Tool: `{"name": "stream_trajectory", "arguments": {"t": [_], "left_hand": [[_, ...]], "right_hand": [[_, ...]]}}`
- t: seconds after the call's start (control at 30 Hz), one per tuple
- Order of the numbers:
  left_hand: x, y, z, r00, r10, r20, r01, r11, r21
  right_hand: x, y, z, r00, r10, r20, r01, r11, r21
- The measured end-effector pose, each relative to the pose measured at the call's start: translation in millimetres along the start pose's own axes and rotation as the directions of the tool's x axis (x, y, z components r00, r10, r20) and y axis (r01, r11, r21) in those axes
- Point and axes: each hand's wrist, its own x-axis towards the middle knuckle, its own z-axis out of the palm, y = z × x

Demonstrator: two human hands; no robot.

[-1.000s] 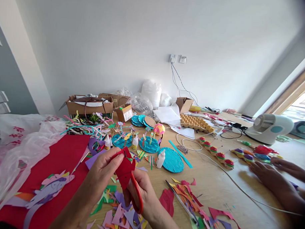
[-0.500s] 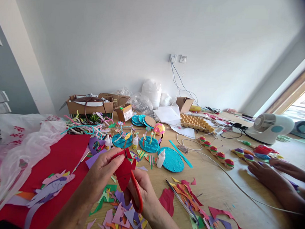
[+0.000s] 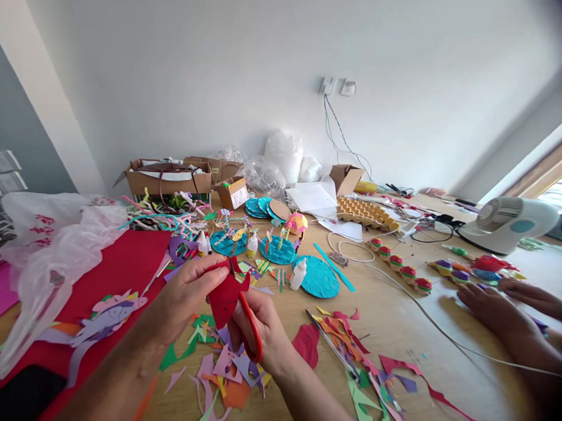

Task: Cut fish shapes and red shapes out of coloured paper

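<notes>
My left hand (image 3: 189, 288) pinches a red paper fish cutout (image 3: 224, 302) between thumb and fingers, over the middle of the table. Its pointed end with a small eye mark faces down toward me. My right hand (image 3: 268, 330) is closed around the orange-red handle of a pair of scissors (image 3: 254, 333). The dark blades reach up behind and along the paper, partly hidden by it, so how far apart they are is hard to see. Below both hands lie paper scraps (image 3: 229, 371) in purple, pink, orange and green.
Blue round discs (image 3: 316, 277) and glue bottles (image 3: 298, 274) stand beyond my hands. Red card (image 3: 136, 254) with paper fish (image 3: 109, 318) and a plastic bag (image 3: 72, 234) lie left. At right are another person's hands (image 3: 492, 310), egg-carton caterpillars (image 3: 401, 267), a cable (image 3: 424, 326) and a fan (image 3: 504, 224).
The camera view has tilted down and turned slightly left. Both hands keep their holds on the red paper fish and the scissors, with only slight movement.
</notes>
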Motion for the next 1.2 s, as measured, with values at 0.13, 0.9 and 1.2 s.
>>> {"name": "stream_trajectory", "arguments": {"t": [0.13,0.9,1.2], "left_hand": [[-4,1,-7.0,0.999,-0.025,-0.042,0.024,0.999,-0.024],[-13,-36,-0.1,0.966,-0.198,0.168,0.158,0.962,0.223],[-9,-45,9.7,0.966,-0.064,0.251,-0.082,0.844,0.531]], "right_hand": [[0,6,1,0.999,0.023,0.046,-0.023,1.0,-0.002],[-22,11,-44,0.987,0.067,-0.145,-0.074,0.996,-0.039],[-21,19,-43,0.992,0.124,-0.033,-0.127,0.986,-0.104]]}}
